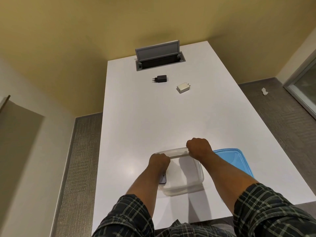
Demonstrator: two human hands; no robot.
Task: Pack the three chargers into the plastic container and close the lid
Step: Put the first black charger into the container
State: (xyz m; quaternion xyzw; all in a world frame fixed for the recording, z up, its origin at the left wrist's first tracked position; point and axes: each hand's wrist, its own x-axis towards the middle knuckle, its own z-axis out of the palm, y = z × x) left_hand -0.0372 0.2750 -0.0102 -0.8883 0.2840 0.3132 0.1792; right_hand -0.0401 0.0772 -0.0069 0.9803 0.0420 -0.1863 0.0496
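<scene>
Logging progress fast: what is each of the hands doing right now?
Left hand: closed, holding a dark charger inside the clear container.
Right hand: closed on the container's far rim.

White table (pixel 136 125), black charger (pixel 161 79), white charger (pixel 183 87), blue lid (pixel 234 159), dark plaid sleeves (pixel 266 211)
</scene>
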